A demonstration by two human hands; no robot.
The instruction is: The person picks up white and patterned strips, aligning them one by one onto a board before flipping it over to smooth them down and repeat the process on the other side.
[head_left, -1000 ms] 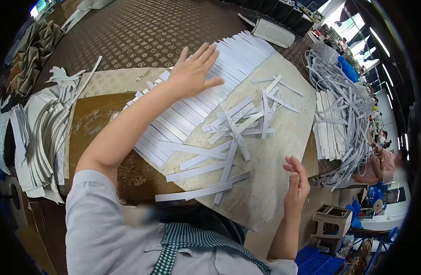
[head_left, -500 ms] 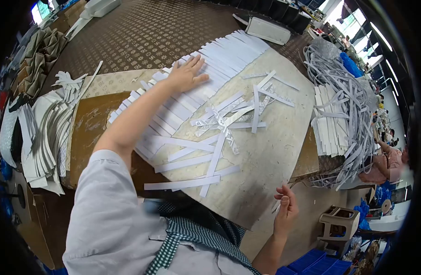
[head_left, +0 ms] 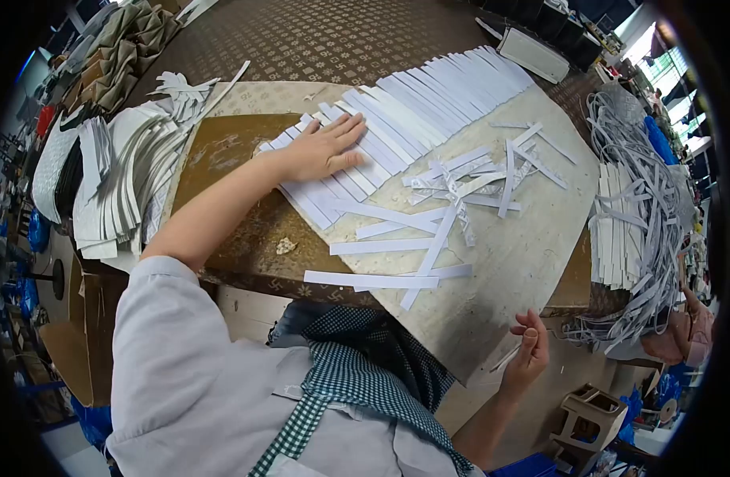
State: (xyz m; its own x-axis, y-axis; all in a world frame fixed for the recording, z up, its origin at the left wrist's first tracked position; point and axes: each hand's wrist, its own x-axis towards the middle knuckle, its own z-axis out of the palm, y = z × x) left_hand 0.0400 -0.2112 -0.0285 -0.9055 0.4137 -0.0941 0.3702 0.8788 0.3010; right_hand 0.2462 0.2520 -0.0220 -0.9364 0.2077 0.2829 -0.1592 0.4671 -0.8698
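Observation:
My left hand (head_left: pixel 325 149) lies flat with spread fingers on a row of white strips (head_left: pixel 389 127), near the row's left end. The strips lie side by side across a pale, stained sheet (head_left: pixel 532 246). Loose white strips (head_left: pixel 393 246) and shiny patterned pieces (head_left: pixel 456 191) are scattered on the sheet below the row. Beyond the sheet's lower right edge, my right hand (head_left: pixel 530 346) is raised with curled fingers. Something thin and pale sticks out from it, too small to identify.
Stacked white strips (head_left: pixel 130 183) lie at the left, by a brown board (head_left: pixel 222 159). At the right are more strips (head_left: pixel 617 230) and tangled bands (head_left: pixel 659 191). A stool (head_left: pixel 589 421) stands lower right. A person (head_left: pixel 683 330) is partly visible at the far right.
The view has shifted, so the table appears farther right. My left hand has slid left along the row of strips. My right hand stays raised near the sheet's edge.

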